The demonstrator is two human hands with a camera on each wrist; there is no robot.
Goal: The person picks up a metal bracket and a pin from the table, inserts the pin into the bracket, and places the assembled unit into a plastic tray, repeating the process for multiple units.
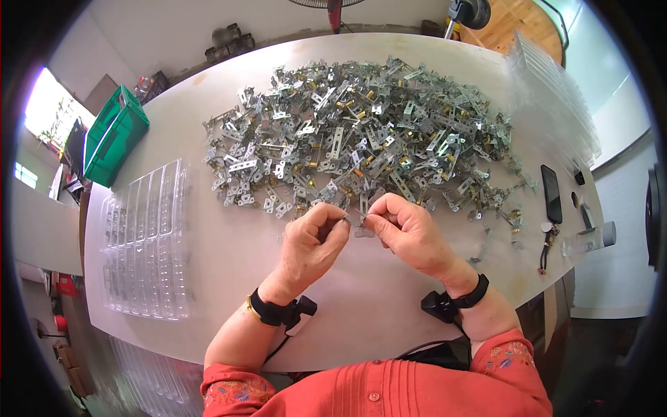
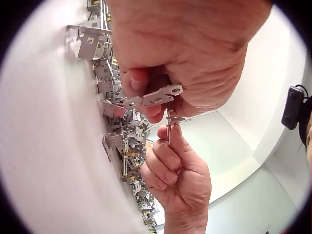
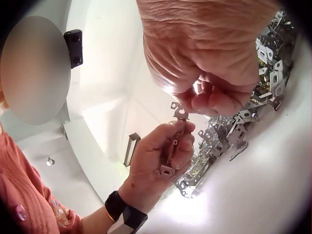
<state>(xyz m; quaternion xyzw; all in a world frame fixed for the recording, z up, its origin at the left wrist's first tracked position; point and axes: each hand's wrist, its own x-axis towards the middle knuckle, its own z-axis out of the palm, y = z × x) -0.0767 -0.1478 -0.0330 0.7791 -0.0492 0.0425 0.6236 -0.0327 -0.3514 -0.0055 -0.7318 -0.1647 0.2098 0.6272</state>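
Note:
Both hands meet close together at the near edge of a heap of metal brackets (image 1: 337,142). Curled fingers of the left hand (image 1: 314,240) hold a silvery metal bracket (image 2: 155,96) with holes in its flat end; the palm hides part of it. The right hand (image 1: 410,233) pinches a thin metal plate (image 3: 180,111) between thumb and fingertips. In the right wrist view this plate has a hooked, notched edge and sits right at the tip of the left hand's bracket. From the left wrist, the right hand (image 2: 183,175) appears just below the left one.
Clear plastic trays (image 1: 146,243) lie at the left of the white table, near a green crate (image 1: 117,135). More clear trays (image 1: 552,97) are stacked at the back right. A phone (image 1: 551,193), a wristwatch (image 1: 548,243) and a clear tube (image 1: 589,238) lie at the right edge.

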